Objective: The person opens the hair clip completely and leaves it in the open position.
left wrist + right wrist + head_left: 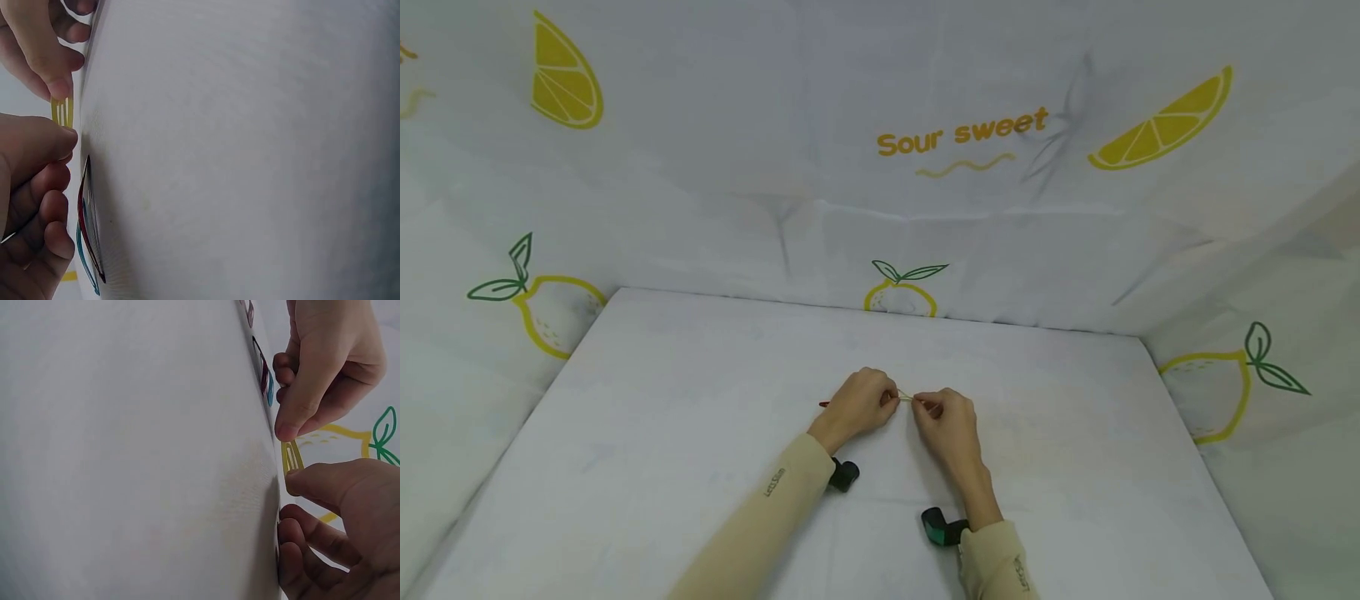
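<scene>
A small yellow snap hair clip (70, 111) is stretched between my two hands at the middle of the table. My left hand (863, 402) pinches one end between thumb and finger, and my right hand (950, 423) pinches the other. In the right wrist view the slotted middle of the yellow clip (285, 459) shows between the fingertips; both its ends are covered. Beneath my left hand a dark red hair clip (81, 215) and a blue hair clip (80, 247) lie close together on the table.
Past the red and blue clips lies a pinkish clip (250, 314), partly out of frame. The white table (700, 375) meets a lemon-printed cloth (737, 250) at its back and sides. Black wrist devices (847, 475) hang at both sleeves.
</scene>
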Demonstrator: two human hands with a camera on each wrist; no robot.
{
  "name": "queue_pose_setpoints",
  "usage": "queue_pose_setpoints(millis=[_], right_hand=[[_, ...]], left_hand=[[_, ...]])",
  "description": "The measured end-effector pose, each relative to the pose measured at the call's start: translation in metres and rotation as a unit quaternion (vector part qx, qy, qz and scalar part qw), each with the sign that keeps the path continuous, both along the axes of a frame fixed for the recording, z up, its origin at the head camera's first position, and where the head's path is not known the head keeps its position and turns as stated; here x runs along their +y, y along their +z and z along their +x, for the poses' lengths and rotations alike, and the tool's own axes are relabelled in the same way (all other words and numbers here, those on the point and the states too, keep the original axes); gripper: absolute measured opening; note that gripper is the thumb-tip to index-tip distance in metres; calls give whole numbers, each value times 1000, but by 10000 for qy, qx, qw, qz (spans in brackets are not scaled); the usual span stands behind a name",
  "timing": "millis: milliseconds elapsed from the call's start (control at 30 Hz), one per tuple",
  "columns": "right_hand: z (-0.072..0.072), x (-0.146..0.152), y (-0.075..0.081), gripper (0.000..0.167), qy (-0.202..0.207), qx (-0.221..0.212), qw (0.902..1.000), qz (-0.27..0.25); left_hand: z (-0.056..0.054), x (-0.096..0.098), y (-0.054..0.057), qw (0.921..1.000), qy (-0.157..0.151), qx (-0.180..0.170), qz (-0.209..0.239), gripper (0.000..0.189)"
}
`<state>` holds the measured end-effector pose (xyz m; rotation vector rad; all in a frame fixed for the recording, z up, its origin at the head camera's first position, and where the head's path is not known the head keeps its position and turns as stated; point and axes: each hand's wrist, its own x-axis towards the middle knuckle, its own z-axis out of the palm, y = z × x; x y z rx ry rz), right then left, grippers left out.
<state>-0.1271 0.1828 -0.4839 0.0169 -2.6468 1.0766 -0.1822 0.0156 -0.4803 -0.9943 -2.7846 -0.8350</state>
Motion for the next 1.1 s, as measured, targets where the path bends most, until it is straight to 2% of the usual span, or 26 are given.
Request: queue_pose_setpoints(millis=[267, 567, 733, 933, 1100], right_hand=[[-1, -1, 0, 9, 32, -236, 9997, -112], [-4, -2, -3, 9, -34, -133, 9999, -19], [-4, -3, -3, 10, -62, -129, 9999, 3], [-4, -3, -1, 12, -69, -213, 9997, -40], [-2, -6, 4, 13, -21, -118, 9999, -111]], left_hand=[[-1, -1, -2, 10000, 36, -7, -31, 8], [-2, -3, -4, 10000, 34, -40, 73, 8], [-2, -5, -2, 10000, 23, -14, 94, 8], [-1, -10, 1, 9996, 100, -161, 187, 12], [-1, -18, 4, 9989, 198, -270, 321, 12]])
